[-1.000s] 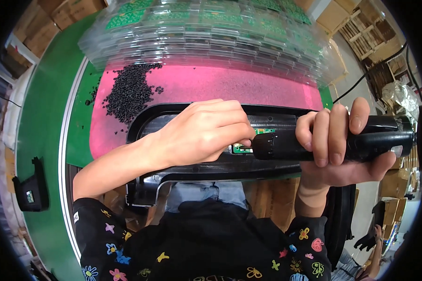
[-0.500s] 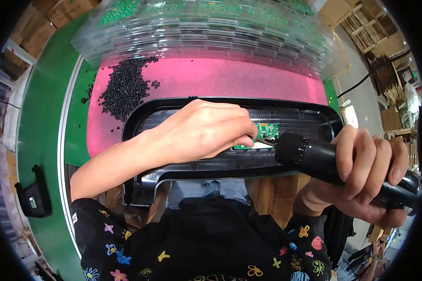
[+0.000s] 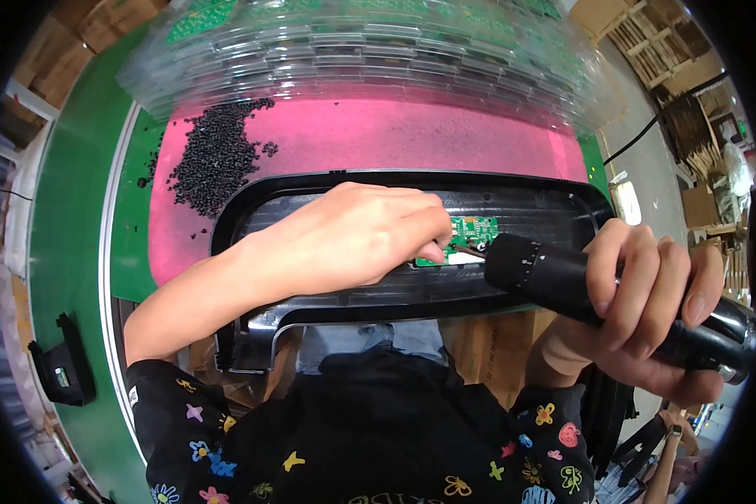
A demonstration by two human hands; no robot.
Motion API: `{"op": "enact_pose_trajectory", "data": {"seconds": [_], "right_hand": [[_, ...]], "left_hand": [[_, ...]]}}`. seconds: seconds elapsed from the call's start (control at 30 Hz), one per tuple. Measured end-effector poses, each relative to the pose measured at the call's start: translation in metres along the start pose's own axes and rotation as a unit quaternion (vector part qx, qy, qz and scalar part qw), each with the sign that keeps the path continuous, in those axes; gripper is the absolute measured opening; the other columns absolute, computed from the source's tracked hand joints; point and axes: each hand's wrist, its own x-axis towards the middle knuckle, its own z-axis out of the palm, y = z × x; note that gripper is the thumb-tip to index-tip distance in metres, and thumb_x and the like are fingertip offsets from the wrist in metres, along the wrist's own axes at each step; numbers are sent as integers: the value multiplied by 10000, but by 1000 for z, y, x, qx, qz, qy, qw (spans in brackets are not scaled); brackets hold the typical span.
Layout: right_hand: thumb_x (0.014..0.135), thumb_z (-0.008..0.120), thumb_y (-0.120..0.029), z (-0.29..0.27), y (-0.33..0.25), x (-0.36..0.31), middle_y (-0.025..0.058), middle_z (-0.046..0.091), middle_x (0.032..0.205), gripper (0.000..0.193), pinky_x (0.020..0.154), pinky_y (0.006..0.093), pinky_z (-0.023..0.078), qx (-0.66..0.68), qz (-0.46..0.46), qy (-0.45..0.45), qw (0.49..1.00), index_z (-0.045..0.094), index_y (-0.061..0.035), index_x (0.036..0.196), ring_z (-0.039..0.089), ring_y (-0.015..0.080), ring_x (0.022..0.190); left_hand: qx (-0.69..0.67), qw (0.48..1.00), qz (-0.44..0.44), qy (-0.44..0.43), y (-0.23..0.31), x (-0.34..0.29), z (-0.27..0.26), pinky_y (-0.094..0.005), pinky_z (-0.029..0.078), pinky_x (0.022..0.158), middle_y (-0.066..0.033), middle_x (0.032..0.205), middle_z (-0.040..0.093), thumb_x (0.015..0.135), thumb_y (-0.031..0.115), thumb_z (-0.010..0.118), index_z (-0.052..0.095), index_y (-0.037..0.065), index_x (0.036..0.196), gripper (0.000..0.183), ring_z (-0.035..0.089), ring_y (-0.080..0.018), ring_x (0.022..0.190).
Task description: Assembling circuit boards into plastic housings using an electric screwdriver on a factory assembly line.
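Pink mat [image 3: 420, 139] lies on green table [image 3: 71, 227], black casing [image 3: 546, 218] overlapping, boxes [image 3: 46, 76] beyond.

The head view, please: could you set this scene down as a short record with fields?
Left hand: over the left part of the green circuit board; any grip is hidden
Right hand: wrapped around a black power tool, thin bit pointing left toward the left hand
Board position: inside a large black shell, partly covered
Surface: pink mat, pile of small black pieces at its left
Far side: stacked clear trays with green boards
Far left: smaller black shell on the green table
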Motion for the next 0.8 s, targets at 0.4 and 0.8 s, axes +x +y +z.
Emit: {"op": "enact_pose_trajectory", "data": {"seconds": [0.4, 0.8], "right_hand": [[869, 491, -640, -58, 14, 5, 25, 504, 601, 632, 488, 249, 358, -87, 111, -2, 990, 504, -27, 1026, 420, 103, 453], [893, 508, -531, -63, 25, 2, 64, 498, 589, 543, 483, 268, 363, -86, 131, 25, 987, 503, 2, 998, 413, 128, 458]], "left_hand": [[4, 994, -86, -67, -3, -1, -4, -376, 491, 616, -96, 830, 611, 833, 84, 645, 550, 23, 875, 121, 630, -294, 765], [34, 979, -139, -147, -1, -3, -3, -371, 544, 617, -88, 901, 692, 848, 106, 644, 612, 27, 936, 123, 673, -297, 763]]}}
